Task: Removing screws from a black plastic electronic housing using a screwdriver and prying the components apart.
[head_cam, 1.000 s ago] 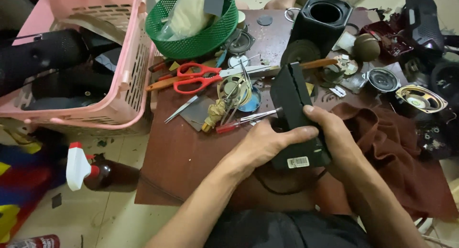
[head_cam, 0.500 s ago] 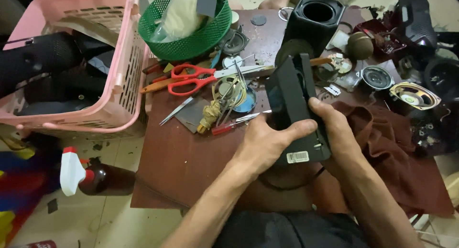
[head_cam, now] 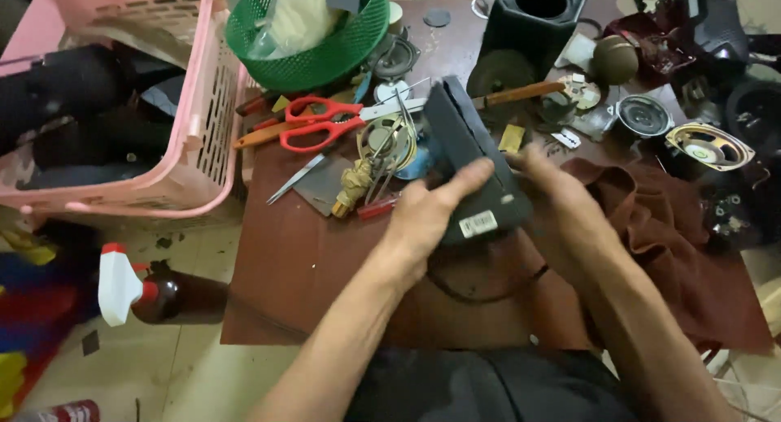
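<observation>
A black box-shaped speaker housing (head_cam: pixel 470 166) with a white label at its near end is held above the low brown table (head_cam: pixel 293 267). My left hand (head_cam: pixel 427 215) grips its left side, thumb across the top. My right hand (head_cam: pixel 561 202) holds its right side. A black cable (head_cam: pixel 464 288) loops from under the housing onto the table. Just beyond my left hand lie a bare speaker driver (head_cam: pixel 382 141), red-handled scissors (head_cam: pixel 321 121) and a red-handled screwdriver (head_cam: pixel 378 208).
A pink laundry basket (head_cam: pixel 195 121) stands at the left and a green mesh basket (head_cam: pixel 313 32) at the back. A second black speaker box (head_cam: pixel 537 15), loose drivers (head_cam: pixel 708 145) and a dark red cloth (head_cam: pixel 659 227) fill the right. A spray bottle (head_cam: pixel 142 288) lies on the floor.
Both hands have turned the black housing so it tilts more to the left, and shifted it slightly down the table. The view has moved a little.
</observation>
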